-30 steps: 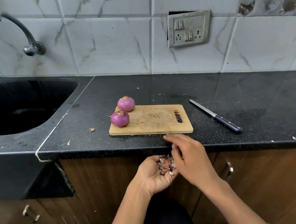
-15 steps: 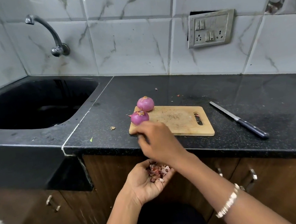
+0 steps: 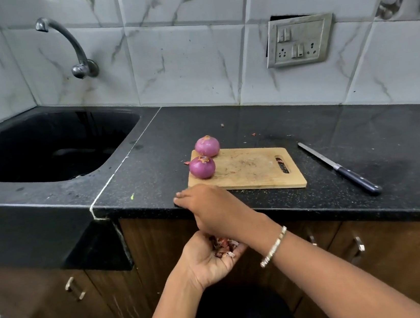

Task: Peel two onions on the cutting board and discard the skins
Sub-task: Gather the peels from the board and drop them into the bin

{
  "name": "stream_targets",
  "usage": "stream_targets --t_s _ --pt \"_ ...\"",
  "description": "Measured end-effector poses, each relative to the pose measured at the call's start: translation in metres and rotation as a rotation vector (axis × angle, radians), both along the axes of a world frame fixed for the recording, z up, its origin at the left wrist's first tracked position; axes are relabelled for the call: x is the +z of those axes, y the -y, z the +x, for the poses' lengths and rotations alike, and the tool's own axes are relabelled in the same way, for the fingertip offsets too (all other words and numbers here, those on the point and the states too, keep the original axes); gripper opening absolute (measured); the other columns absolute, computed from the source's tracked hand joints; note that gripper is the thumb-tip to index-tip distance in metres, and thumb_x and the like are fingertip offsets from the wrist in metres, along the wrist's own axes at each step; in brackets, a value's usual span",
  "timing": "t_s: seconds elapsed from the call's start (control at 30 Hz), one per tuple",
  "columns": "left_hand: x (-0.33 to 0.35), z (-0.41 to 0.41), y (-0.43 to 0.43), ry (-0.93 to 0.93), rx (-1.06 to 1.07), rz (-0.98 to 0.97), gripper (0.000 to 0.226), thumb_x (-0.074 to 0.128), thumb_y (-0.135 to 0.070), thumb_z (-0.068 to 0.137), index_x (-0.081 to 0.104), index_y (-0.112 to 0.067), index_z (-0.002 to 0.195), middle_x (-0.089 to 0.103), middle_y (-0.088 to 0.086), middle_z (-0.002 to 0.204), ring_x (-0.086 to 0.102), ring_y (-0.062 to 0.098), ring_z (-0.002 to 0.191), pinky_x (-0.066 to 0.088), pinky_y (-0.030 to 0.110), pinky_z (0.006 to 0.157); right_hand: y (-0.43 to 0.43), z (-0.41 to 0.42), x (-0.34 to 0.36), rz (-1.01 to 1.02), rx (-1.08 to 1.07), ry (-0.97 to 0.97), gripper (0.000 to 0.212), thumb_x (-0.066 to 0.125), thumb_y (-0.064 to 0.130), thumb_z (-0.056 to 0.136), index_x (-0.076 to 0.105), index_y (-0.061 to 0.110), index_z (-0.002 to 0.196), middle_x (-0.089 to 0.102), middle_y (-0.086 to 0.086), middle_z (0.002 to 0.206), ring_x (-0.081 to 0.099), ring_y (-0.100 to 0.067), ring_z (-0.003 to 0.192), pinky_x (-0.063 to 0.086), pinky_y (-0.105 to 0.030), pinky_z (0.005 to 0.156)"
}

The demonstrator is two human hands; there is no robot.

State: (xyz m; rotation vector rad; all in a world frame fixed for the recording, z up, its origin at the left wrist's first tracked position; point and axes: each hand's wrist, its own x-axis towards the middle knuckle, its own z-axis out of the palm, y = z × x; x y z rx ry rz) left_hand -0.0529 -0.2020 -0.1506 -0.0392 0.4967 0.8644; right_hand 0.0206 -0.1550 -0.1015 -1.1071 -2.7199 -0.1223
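**Inspector:** Start nearest. The left hand?

**Assistant:** The left hand [image 3: 209,264] sits below the counter edge, palm up and cupped. Its fingers curl up round a heap of onion skins [image 3: 224,246]. The skins lie in the hollow of the palm, partly covered by the right wrist crossing above.

**Inspector:** And the right hand?

**Assistant:** The right hand [image 3: 211,208] lies directly over the cupped left. Its fingers are straight and together, laid flat on the front lip of the counter [image 3: 141,194] with the tips pointing left. It grasps nothing I can see. A bangle [image 3: 274,250] sits on that wrist.

**Inspector:** Where are the onions, taken from that hand?

**Assistant:** Both are beyond it. The near onion [image 3: 202,167] stands on the left end of the cutting board [image 3: 248,172], just past the fingertips [image 3: 179,197] and apart from them. The far onion [image 3: 207,146] is just behind the first, at the board's back left corner. I cannot tell whether it rests wholly on the board. Both are purple, with bits of dry skin at the top.

**Inspector:** Further out?

**Assistant:** A knife [image 3: 338,167] lies on the counter to the right of the right hand, past the board's handle slot, with its blade pointing away. Small skin scraps [image 3: 253,134] lie behind the board. The sink [image 3: 21,194] is left of both hands, with the tap [image 3: 68,44] on the tiled wall above it. A switch plate [image 3: 298,40] is on the wall, far right.
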Motion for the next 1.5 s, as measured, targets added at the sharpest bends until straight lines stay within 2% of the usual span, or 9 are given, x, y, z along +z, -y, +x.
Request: stream_targets --t_s 0.13,0.27,0.57,0.73,0.93,1.1,1.2,1.33,1.5 --pt "0.0 0.016 -0.006 -0.03 -0.039 -0.014 0.053 0.036 -0.017 0.105 0.07 0.016 0.08 0.072 0.028 0.086 0.074 0.039 0.067 0.062 0.05 0.057 0.021 0.049 -0.006 -0.027 -0.016 -0.063 0.056 0.058 -0.005 0.082 0.06 0.0 0.138 0.06 -0.016 0.141 0.055 -0.034 0.131 0.048 -0.045 0.108" --pt "0.001 0.028 -0.009 -0.022 -0.099 -0.003 0.041 0.038 -0.01 0.1 0.067 0.019 0.094 0.07 0.032 0.096 0.075 0.043 0.076 0.06 0.056 0.068 0.033 0.101 -0.009 -0.013 -0.15 -0.091 0.057 0.056 -0.001 0.088 0.055 0.007 0.144 0.056 -0.008 0.147 0.05 -0.025 0.138 0.038 -0.035 0.115" --pt "0.001 0.058 -0.01 -0.019 -0.153 0.008 0.028 0.042 -0.006 0.092 0.063 0.012 0.087 0.068 0.024 0.076 0.072 0.033 0.059 0.062 0.042 0.055 0.09 0.127 -0.036 0.157 -0.253 -0.466 0.033 0.062 0.001 0.081 0.077 0.015 0.108 0.071 0.007 0.106 0.063 -0.007 0.103 0.05 -0.021 0.094" --pt "0.0 0.062 -0.012 0.006 -0.215 -0.027 0.044 0.04 -0.007 0.096 0.059 0.03 0.107 0.063 0.043 0.112 0.07 0.054 0.091 0.055 0.063 0.077 0.064 0.148 -0.005 0.209 -0.51 -0.74 0.01 0.076 0.019 0.089 0.078 0.022 0.098 0.067 0.014 0.093 0.063 0.001 0.087 0.054 -0.025 0.082" --pt "0.001 0.064 -0.01 0.066 -0.201 -0.098 0.049 0.041 -0.007 0.093 0.05 0.028 0.127 0.055 0.042 0.132 0.056 0.052 0.12 0.053 0.057 0.099 0.018 0.173 0.025 -0.141 -0.816 -0.525 0.051 0.062 0.049 0.096 0.061 0.02 0.138 0.065 -0.001 0.134 0.058 -0.024 0.125 0.049 -0.043 0.101" --pt "0.002 0.067 -0.009 0.035 -0.197 -0.082 0.049 0.044 -0.006 0.091 0.052 0.028 0.126 0.057 0.041 0.13 0.057 0.051 0.118 0.055 0.059 0.088 0.02 0.153 0.012 -0.208 -0.805 -0.395 0.049 0.05 0.041 0.105 0.051 0.015 0.146 0.055 -0.005 0.147 0.046 -0.029 0.138 0.038 -0.041 0.107" --pt "0.002 0.068 -0.006 0.018 -0.199 -0.075 0.046 0.045 -0.006 0.092 0.055 0.025 0.125 0.058 0.04 0.13 0.058 0.049 0.118 0.054 0.053 0.099 0.023 0.158 0.006 -0.093 -0.823 -0.55 0.042 0.054 0.034 0.104 0.058 0.015 0.141 0.059 -0.004 0.143 0.051 -0.026 0.136 0.04 -0.039 0.108" --pt "0.001 0.076 0.006 -0.007 -0.221 -0.022 0.041 0.047 -0.006 0.09 0.064 0.02 0.117 0.062 0.036 0.126 0.063 0.046 0.113 0.054 0.059 0.085 0.067 0.164 -0.008 0.127 -0.731 -0.94 0.023 0.057 0.022 0.103 0.074 0.018 0.117 0.071 0.009 0.113 0.064 -0.002 0.106 0.047 -0.018 0.09" --pt "-0.003 0.113 0.028 -0.125 -0.245 0.05 0.038 0.046 -0.01 0.094 0.071 0.015 0.108 0.068 0.03 0.12 0.072 0.038 0.103 0.057 0.051 0.088 0.138 0.157 -0.058 -0.054 -0.881 -1.363 0.023 0.052 0.021 0.105 0.074 0.027 0.109 0.072 0.014 0.107 0.064 0.001 0.106 0.049 -0.022 0.092"
